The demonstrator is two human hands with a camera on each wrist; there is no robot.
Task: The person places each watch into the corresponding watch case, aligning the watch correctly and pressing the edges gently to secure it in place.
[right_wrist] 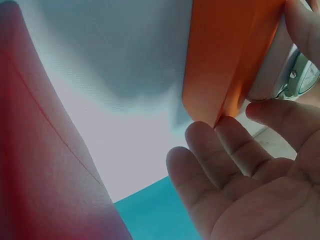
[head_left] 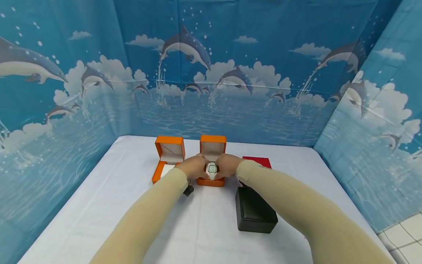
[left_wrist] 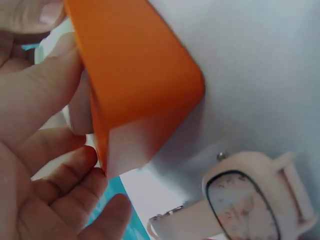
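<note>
My left hand (head_left: 195,167) and right hand (head_left: 228,165) pinch pale watch (head_left: 212,168) and its cushion (right_wrist: 271,71) from opposite sides. Watch sits at mouth of open orange box (head_left: 210,182). Black box (head_left: 255,212) to right, nearer me.

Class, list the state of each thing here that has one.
Left orange box: open, lid upright.
Middle orange box: open, lid upright.
White round-faced watch: held by left hand and right hand.
Black rectangular box: closed.
Red rectangular object: partly hidden; unclear.
Pink dark-rimmed watch: unheld.
Small black object: unheld.
</note>
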